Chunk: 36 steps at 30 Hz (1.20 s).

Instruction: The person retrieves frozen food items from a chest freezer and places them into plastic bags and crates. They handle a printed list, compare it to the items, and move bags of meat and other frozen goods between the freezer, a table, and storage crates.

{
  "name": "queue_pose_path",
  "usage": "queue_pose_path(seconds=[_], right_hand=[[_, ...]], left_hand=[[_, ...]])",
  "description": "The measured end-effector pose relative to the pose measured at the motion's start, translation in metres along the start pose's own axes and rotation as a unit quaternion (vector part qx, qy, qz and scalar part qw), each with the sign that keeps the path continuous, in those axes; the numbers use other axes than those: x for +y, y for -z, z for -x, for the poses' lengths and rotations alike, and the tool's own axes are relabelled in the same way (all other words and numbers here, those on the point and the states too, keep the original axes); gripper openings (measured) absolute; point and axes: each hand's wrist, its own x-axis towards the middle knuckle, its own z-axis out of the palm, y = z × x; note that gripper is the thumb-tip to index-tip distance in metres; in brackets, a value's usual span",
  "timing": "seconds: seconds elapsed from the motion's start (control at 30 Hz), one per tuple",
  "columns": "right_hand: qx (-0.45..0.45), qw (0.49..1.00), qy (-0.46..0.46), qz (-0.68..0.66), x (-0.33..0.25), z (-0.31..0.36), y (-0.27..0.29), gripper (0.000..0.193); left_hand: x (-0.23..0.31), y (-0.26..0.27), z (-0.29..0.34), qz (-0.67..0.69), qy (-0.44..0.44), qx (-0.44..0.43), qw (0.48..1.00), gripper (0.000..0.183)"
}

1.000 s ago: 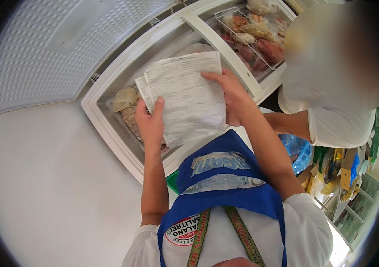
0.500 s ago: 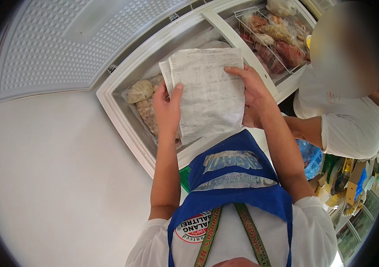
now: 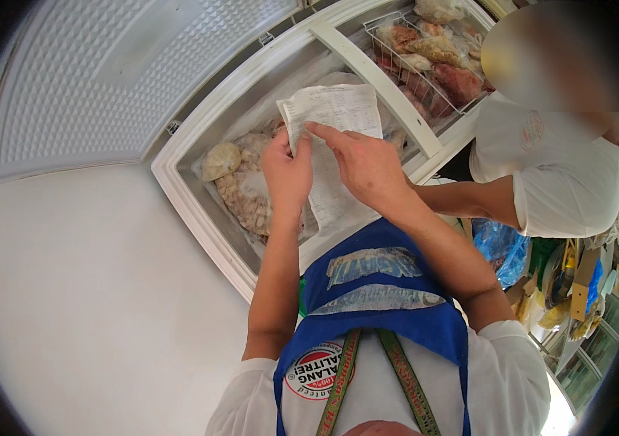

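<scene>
Printed paper sheets (image 3: 353,109), creased and overlapping, are held up above an open chest freezer (image 3: 192,207). My left hand (image 3: 288,171) grips their left edge, thumb on top and the other fingers behind. Across the sheets reaches my right hand (image 3: 369,168), its index finger stretched out to the left edge beside my left thumb. Its other fingers are partly hidden under the hand. Behind the paper, the freezer's left compartment holds clear bags of pale, lumpy food (image 3: 243,200) and a rounded pale bag (image 3: 221,160).
A white divider (image 3: 381,89) crosses the freezer. Beyond it, a wire basket (image 3: 386,45) holds bagged meat (image 3: 456,83). The textured lid (image 3: 128,94) stands raised at left. Close on my right is another person in a white shirt (image 3: 560,192), near a blue plastic bag (image 3: 500,247).
My right hand has left the paper's right edge and moved left over the sheets, index finger extended. The left hand still holds the paper, and the view has shifted slightly.
</scene>
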Motion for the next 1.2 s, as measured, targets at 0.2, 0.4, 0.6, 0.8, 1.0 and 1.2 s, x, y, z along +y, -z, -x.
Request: queue_pose_path(seconds=[0.2,0.4,0.6,0.8,1.0,1.2], right_hand=[[0.006,1.000,-0.018,0.006,0.010,0.007,0.003,0.049],[0.034,0.999,-0.042,-0.008,0.027,0.020,0.006,0.050],[0.026,0.997,-0.079,0.001,0.037,0.029,0.014,0.049],[0.030,0.993,-0.115,0.013,0.035,0.033,0.020,0.048],[0.043,0.991,-0.128,0.007,0.039,0.035,0.018,0.046],[0.061,0.991,-0.118,-0.026,0.040,0.040,0.012,0.045]], left_hand=[[-0.018,-0.011,-0.002,-0.037,-0.063,-0.024,0.997,0.020],[-0.005,-0.040,0.006,-0.089,-0.062,-0.047,0.993,0.021],[-0.022,-0.065,0.011,-0.019,-0.066,-0.048,0.997,0.022],[-0.018,-0.072,0.011,-0.020,-0.073,-0.070,0.995,0.022],[-0.010,-0.072,0.013,-0.009,-0.078,-0.079,0.994,0.023],[-0.024,-0.068,0.011,-0.070,-0.101,-0.068,0.990,0.025]])
